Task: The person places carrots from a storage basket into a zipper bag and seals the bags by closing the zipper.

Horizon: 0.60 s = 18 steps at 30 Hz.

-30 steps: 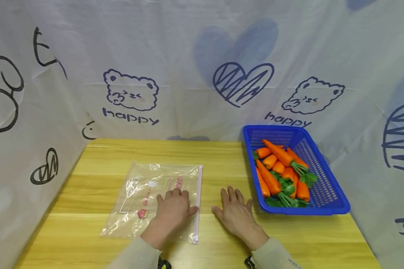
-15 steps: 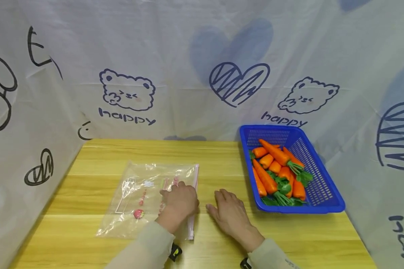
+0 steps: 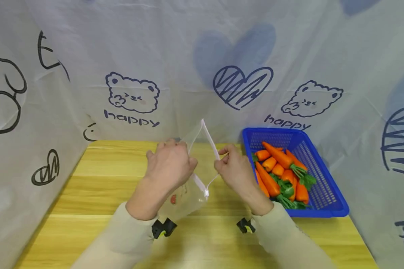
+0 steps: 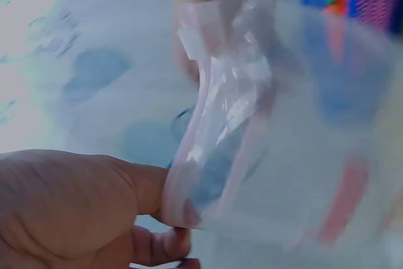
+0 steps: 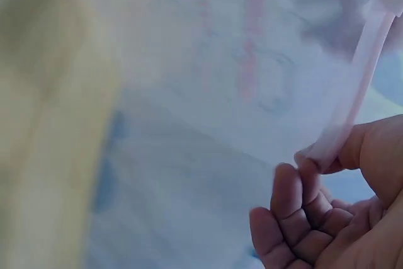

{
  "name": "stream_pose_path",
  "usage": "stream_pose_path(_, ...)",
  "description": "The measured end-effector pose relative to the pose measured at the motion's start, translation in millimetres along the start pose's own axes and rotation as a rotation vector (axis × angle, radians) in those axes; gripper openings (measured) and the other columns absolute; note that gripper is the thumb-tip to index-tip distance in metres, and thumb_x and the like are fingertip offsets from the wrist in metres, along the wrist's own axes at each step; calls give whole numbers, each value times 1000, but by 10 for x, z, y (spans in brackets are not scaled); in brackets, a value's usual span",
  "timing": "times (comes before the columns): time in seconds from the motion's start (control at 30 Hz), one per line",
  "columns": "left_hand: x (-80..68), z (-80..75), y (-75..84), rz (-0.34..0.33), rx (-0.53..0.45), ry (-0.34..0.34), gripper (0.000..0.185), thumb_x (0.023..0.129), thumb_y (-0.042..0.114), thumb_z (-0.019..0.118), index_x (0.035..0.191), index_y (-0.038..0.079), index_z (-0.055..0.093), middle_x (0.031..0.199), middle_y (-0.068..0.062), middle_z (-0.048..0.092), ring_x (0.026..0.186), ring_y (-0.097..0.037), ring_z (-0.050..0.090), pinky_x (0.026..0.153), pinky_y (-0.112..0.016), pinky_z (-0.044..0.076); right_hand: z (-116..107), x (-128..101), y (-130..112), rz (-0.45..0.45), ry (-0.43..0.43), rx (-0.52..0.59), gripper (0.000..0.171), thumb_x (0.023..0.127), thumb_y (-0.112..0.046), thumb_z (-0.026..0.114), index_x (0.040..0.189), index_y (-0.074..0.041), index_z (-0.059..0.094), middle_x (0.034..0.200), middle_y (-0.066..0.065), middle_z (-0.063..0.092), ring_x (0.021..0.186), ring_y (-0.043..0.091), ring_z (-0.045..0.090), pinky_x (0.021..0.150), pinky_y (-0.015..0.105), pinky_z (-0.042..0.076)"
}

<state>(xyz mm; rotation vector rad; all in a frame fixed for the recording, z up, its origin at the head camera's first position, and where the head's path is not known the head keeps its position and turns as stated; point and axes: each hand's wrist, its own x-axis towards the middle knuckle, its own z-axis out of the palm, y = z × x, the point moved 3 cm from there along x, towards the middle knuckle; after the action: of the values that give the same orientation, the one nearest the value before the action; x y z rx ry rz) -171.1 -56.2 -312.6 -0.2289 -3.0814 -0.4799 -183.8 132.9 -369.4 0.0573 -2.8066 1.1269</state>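
A clear zip bag (image 3: 185, 201) with a pale pink zip edge and red prints hangs between both hands, its mouth spread into a diamond facing up. My left hand (image 3: 170, 162) grips the left side of the mouth; in the left wrist view its thumb and fingers pinch the zip edge (image 4: 182, 174). On the other side my right hand (image 3: 235, 170) pinches the opposite edge, and the right wrist view shows the bag's rim (image 5: 337, 137) between thumb and forefinger. The small white slider (image 3: 207, 193) sits at the near corner of the mouth.
A blue plastic basket (image 3: 326, 179) full of orange carrots (image 3: 269, 179) with green tops stands to the right, close beside my right hand. Under everything lies a wood-grain table (image 3: 114, 186). A white cloth (image 3: 188, 67) with drawings hangs behind and at the sides.
The bag lay flat under my left hand, with my right hand resting on the table. Now both hands have lifted it up and forward, and its mouth is pulled apart.
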Motion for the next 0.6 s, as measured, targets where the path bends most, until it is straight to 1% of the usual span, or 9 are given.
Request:
stream_pose_path(0.07,-36,-175,-104,-20,-24,-8,26,96,31,58,91,7,68,100,-15,64,98,-38,60,89,-67,49,-222,7,-103,-30,57,-10,27,89,-16,65,114,-6,66,82,4,71,62,18,60,56,32,47)
stream_pose_path(0.13,-77,-314,-208,-24,-57,-41,25,95,28,56,80,10,65,88,-11,61,83,-33,59,73,-55,52,-434,-39,-246,-82,112,-17,22,87,-15,64,107,-8,69,77,3,69,61,18,58,58,33,47)
stream_pose_path(0.2,-111,-392,-292,-21,-77,-83,25,93,26,56,72,13,60,78,-7,57,71,-28,55,59,-44,46,-573,-108,-426,-146,139,-20,17,86,-13,63,101,-9,70,74,2,66,60,18,56,60,34,47)
stream_pose_path(0.27,-126,-398,-345,-21,-98,-125,26,92,26,56,69,14,58,71,-4,55,63,-25,52,52,-36,39,-605,-178,-618,-209,138,-28,13,86,-12,65,98,-9,70,71,0,64,59,17,55,61,34,47)
stream_pose_path(0.33,-123,-349,-376,-25,-112,-146,28,95,28,58,71,14,59,67,-2,54,61,-23,52,52,-35,38,-530,-212,-766,-264,123,-57,11,86,-12,67,97,-9,71,70,-1,63,58,15,55,60,34,49)
stream_pose_path(0.4,-105,-262,-405,-32,-120,-157,30,97,32,59,72,15,59,67,-1,55,62,-22,53,53,-35,39,-411,-224,-859,-295,88,-81,11,87,-12,68,97,-8,71,71,-1,64,57,14,56,57,33,50)
stream_pose_path(0.5,-88,-132,-485,-47,-117,-172,31,98,33,62,72,15,60,68,-3,57,63,-23,55,55,-38,43,-253,-200,-883,-298,41,-121,9,87,-15,70,94,-9,70,71,-2,65,56,14,57,53,31,49)
stream_pose_path(0.57,-110,-81,-583,-93,-75,-194,29,96,31,63,73,15,61,72,-5,61,69,-27,61,69,-52,53,-195,-163,-833,-283,34,-160,7,88,-15,69,92,-10,69,68,-1,64,54,16,56,51,32,47)
stream_pose_path(0.6,-132,-71,-642,-124,-48,-209,27,96,30,64,74,14,61,75,-6,63,73,-30,63,77,-61,53,-182,-140,-790,-267,40,-186,6,87,-15,68,90,-10,68,67,-1,63,54,17,56,51,33,46)
